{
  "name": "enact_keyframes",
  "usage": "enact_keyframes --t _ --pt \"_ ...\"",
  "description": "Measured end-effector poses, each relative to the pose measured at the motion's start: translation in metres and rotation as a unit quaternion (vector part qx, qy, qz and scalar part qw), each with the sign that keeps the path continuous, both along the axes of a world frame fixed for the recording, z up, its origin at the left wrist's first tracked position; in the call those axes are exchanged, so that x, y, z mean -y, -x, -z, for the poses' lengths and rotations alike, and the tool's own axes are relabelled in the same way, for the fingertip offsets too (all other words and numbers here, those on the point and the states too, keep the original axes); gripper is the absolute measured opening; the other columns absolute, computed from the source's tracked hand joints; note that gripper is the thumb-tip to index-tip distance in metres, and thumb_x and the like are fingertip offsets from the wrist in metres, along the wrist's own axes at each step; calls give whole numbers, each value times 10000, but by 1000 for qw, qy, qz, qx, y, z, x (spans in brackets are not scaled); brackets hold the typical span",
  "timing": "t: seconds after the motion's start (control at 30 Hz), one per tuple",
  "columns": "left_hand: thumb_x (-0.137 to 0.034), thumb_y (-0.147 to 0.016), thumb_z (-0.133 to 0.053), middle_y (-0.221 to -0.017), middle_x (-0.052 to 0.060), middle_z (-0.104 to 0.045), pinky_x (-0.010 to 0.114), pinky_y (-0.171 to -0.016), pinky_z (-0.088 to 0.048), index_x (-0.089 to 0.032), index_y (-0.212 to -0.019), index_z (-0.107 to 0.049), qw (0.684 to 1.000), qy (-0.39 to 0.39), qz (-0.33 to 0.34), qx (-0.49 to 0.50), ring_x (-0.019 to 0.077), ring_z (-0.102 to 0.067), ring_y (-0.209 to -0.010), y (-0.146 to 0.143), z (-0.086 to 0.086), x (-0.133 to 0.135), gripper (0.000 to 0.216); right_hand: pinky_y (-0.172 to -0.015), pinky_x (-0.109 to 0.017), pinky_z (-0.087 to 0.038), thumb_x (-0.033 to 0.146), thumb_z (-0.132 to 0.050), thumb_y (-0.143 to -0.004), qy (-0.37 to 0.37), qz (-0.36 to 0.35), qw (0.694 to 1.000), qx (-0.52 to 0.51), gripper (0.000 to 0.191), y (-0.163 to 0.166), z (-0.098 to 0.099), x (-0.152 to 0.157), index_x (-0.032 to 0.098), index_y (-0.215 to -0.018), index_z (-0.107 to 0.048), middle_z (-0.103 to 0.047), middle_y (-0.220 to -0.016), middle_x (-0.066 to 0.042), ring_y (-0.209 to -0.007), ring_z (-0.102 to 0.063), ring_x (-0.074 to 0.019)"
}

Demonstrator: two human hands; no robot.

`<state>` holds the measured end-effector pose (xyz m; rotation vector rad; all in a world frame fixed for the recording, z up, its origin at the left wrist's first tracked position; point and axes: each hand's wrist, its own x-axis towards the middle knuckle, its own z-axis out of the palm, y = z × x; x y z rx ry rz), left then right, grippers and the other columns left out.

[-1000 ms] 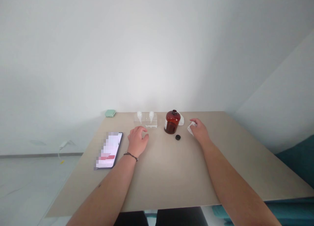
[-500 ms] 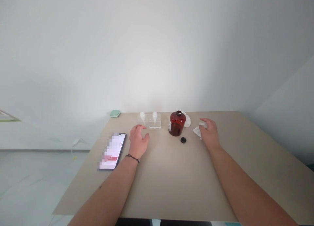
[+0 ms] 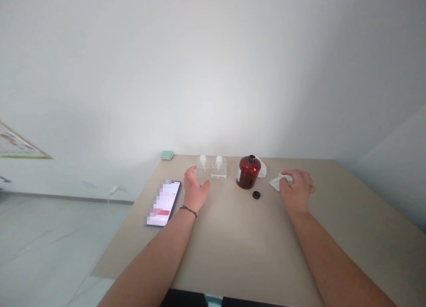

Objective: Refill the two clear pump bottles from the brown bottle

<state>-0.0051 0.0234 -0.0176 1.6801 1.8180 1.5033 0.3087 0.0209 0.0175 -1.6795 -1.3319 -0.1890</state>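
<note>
My left hand (image 3: 196, 190) is open over the table beside a phone, its thumb and fingers spread apart with nothing between them. Just beyond it is a clear plastic holder (image 3: 218, 175) with two white bulb-shaped pieces (image 3: 203, 160) on top. My right hand (image 3: 297, 190) hovers at a crumpled white tissue (image 3: 275, 183), thumb and curved fingers apart, partly hiding it. Between the hands a brown bottle (image 3: 248, 174) stands upright with its neck uncapped. A small black cap (image 3: 256, 195) lies in front of it.
To the left lies the phone (image 3: 163, 205), its screen lit and partly blurred. A small green case (image 3: 167, 155) sits at the table's back left corner. Another white tissue (image 3: 262, 169) lies behind the bottle. A wall (image 3: 213, 76) rises behind the table (image 3: 233, 249).
The view has shifted, moving everything a little rightward. My left hand's fingers have spread wider. My right hand's fingers have swung to the right over the tissue, which stays in place beside the bottle.
</note>
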Motion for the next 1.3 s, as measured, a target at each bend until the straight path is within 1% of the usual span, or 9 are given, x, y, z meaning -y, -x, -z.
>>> enact_keyframes --t 0.17,0.3,0.43,0.63,0.8,0.97,1.07,1.17,1.3 --pt "-181 -762 -666 -1359 158 -453 502 -1161 -346 -174 -1353 -329 1000 14 7 18 304 -466 -1306 1 3 -4 681 -983 -512 -356 231 -474 -780 -14 -84 996 15 190 23 -7 13 232 -884 -633 -671 -994 -100 -1042 -598 -305" --pt "-191 -753 -692 -1410 187 -436 491 -1169 -346 -164 -1388 -288 998 37 12 58 309 -460 -1345 2 1 -10 753 -980 -509 -375 235 -477 -792 -2 -132 991 14 191 36 -4 12 234 -929 -610 -678 -1012 -103 -1040 -611 -303" --pt "-227 -740 -739 -1491 246 -375 491 -1189 -318 -155 -1442 -203 989 90 17 116 328 -413 -1424 3 -5 -23 886 -970 -517 -388 237 -481 -799 7 -161 987 13 193 43 1 6 233 -952 -599 -682 -1012 -105 -1029 -612 -312" --pt "-200 -697 -786 -1534 253 -347 503 -1198 -298 -185 -1461 -170 986 101 43 125 343 -375 -1460 6 -19 -41 981 -969 -522 -390 231 -481 -806 21 -180 983 10 178 45 8 3 245 -937 -600 -690 -1020 -101 -1046 -613 -319" --pt "-203 -671 -828 -1523 234 -382 486 -1194 -313 -214 -1447 -204 985 96 94 113 320 -386 -1459 17 -24 -52 996 -965 -521 -403 232 -480 -806 23 -187 982 -8 189 42 14 1 231 -945 -609 -689 -1005 -109 -1012 -624 -311" --pt "-219 -668 -843 -1495 222 -420 480 -1189 -319 -217 -1447 -212 982 98 123 104 304 -385 -1464 25 -21 -60 1002 -940 -512 -431 236 -482 -798 26 -200 979 -35 194 42 14 -1 223 -940 -615 -686 -982 -103 -950 -637 -296" --pt "-238 -675 -844 -1497 202 -424 481 -1188 -315 -235 -1467 -199 981 100 134 102 289 -440 -1423 27 -17 -63 1022 -924 -497 -444 234 -485 -796 32 -205 977 -47 186 43 14 -1 225 -931 -613 -691 -974 -98 -925 -640 -283" --pt "-257 -679 -849 -1501 206 -417 495 -1180 -318 -244 -1495 -179 980 102 136 101 295 -477 -1389 27 -14 -65 1055 -911 -480 -454 228 -484 -794 33 -209 976 -57 188 43 16 -2 222 -932 -611 -691 -968 -95 -917 -638 -275" --pt "-254 -675 -847 -1494 220 -417 499 -1190 -309 -233 -1512 -158 981 104 133 99 305 -456 -1410 26 -11 -67 1085 -920 -477 -449 228 -483 -799 37 -210 976 -54 199 42 17 -3 214 -941 -621 -693 -966 -96 -919 -640 -272"
